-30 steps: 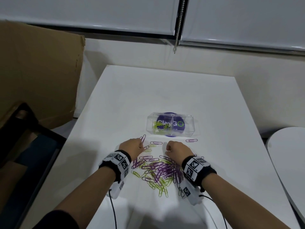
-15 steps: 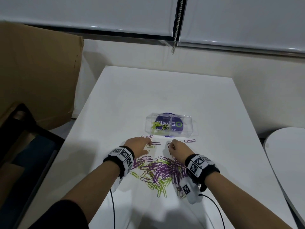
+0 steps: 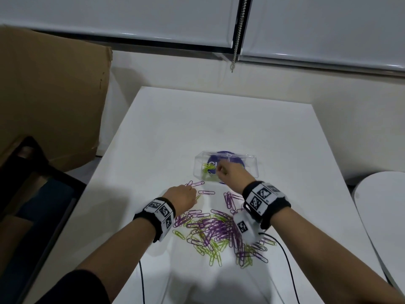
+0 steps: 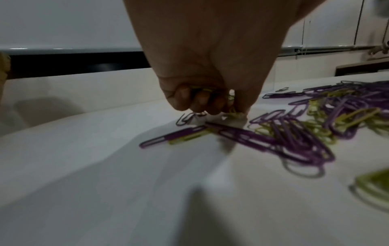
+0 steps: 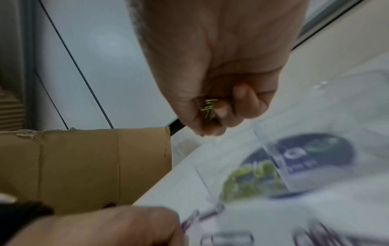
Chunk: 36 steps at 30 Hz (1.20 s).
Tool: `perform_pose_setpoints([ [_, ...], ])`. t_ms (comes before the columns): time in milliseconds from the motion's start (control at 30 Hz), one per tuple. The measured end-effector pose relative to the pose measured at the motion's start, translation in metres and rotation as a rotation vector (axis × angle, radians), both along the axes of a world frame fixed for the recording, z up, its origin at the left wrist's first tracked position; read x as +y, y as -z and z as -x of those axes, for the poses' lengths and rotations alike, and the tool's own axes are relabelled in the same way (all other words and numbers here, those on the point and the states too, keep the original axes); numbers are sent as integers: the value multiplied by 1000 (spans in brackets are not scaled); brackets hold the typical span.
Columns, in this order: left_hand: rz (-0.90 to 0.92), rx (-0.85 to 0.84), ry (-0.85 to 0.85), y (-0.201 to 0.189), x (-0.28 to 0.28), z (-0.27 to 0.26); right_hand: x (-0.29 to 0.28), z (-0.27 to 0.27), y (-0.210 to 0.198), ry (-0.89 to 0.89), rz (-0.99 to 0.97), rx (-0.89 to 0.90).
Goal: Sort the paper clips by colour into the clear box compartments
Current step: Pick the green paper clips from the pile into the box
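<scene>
Right hand [image 3: 230,172], off the pile a second ago, now pinches green paper clips [image 5: 208,108] over clear plastic box [image 3: 252,160]'s left green compartment, drop imminent; left hand [image 3: 182,196] pinches green clips at mixed purple-green clip pile [image 3: 219,233].

I see a white table [image 3: 153,139] under everything; to my left a brown cardboard box [image 3: 50,95] leans against the wall; beside it sits a dark bin [image 3: 32,194]; 2 white roller blinds [image 3: 120,16] hang ahead, a bead chain [image 3: 237,40] dangling between them; a round white table [image 3: 385,205] shows at right
</scene>
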<state>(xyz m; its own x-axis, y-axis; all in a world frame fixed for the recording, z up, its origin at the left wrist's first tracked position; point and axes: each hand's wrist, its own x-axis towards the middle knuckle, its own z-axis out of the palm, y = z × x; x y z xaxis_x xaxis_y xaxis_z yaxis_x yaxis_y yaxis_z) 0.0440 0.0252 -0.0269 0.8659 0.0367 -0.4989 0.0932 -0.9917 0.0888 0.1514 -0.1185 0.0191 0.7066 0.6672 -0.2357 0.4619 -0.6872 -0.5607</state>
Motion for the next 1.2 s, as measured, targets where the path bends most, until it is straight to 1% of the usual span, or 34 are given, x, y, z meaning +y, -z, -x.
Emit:
perform_pose_setpoints([
  [67,34,-47,-10,-4,3,-1,13,-13,-7,46,-15,-30],
  [200,141,-180,-76,-24,9,-10,22,-22,-3,72,8,43],
  [300,182,-278,-98,-44,14,-25,7,-17,-1,141,-95,45],
  [367,170,-310,-73,-55,15,-41,-11,-13,0,191,-176,41],
  [400,157,-312,-56,-59,13,-51,-20,-11,1,202,-195,41],
  [467,138,-283,-28,-63,8,-71,-39,-5,4,183,-166,44],
  [567,119,-198,10,-56,-2,-94,-64,1,13,148,-35,58],
  [667,65,-142,65,-50,-11,-100,-88,5,20,141,85,50],
  [700,31,-164,87,-50,-13,-98,-95,6,22,136,127,50],
  [767,5,-271,140,-54,-19,-88,-109,9,25,107,237,53],
  [833,75,-339,215,-53,-26,-72,-121,14,29,81,350,68],
  [900,164,-264,284,-43,-37,-49,-128,22,35,87,407,92],
  [967,185,-119,323,-27,-48,-28,-129,31,41,108,396,97],
  [1033,174,-47,298,-11,-57,-14,-124,37,47,128,353,72],
  [1200,243,-91,96,2,-60,0,-98,46,55,162,227,41],
])
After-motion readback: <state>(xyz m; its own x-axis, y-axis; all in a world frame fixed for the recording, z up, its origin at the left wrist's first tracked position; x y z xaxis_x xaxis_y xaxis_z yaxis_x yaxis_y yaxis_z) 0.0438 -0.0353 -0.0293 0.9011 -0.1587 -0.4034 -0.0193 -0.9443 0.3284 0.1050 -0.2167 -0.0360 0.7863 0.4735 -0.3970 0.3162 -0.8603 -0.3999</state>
